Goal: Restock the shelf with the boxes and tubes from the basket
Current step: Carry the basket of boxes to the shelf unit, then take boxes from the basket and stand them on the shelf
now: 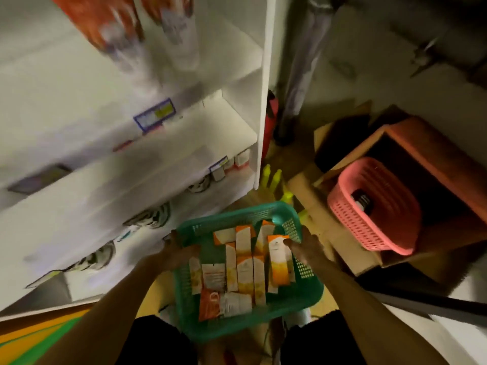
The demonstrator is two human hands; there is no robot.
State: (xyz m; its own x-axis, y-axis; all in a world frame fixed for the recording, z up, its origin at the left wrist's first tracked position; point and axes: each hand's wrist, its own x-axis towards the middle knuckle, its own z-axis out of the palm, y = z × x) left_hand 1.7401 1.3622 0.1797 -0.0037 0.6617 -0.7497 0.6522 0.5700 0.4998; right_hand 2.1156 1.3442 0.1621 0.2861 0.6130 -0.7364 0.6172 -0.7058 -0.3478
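Note:
A green plastic basket sits low in front of me, filled with several orange-and-white boxes. My left hand grips the basket's left rim. My right hand holds the right rim, its thumb resting over an orange box. The white shelf unit rises on the left, blurred by motion, with price labels on its edges and a few small boxes on a lower shelf. No tubes are distinguishable in the basket.
A pink basket rests in an open cardboard box at right. Yellow-tipped items stand on the floor beyond the green basket. A red object leans behind the shelf's side panel. Round packages line the lower shelves.

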